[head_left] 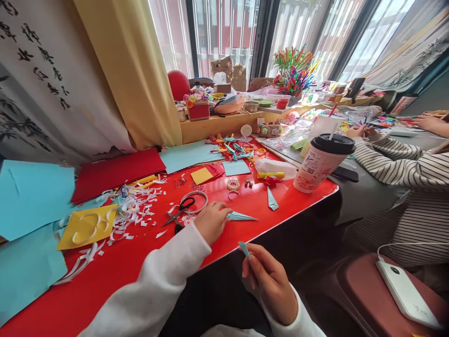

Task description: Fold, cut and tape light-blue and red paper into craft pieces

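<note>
We have a red desk, our left hand touching a pointed blue paper toward the near edge, whether gripping we cannot tell, our right hand nearer, fingers pinching a smaller blue fold.

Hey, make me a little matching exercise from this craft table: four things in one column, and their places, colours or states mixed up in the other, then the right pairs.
Things:
1. Left hand
2. Right hand
3. Glue stick
4. Drink cup

Descriptions:
A. Yellow, lying on the red table
B. Pinching a small blue piece
C. Topped with a black lid
D. At a pointed blue paper on the tabletop

Pairs: 1-D, 2-B, 3-A, 4-C
</note>
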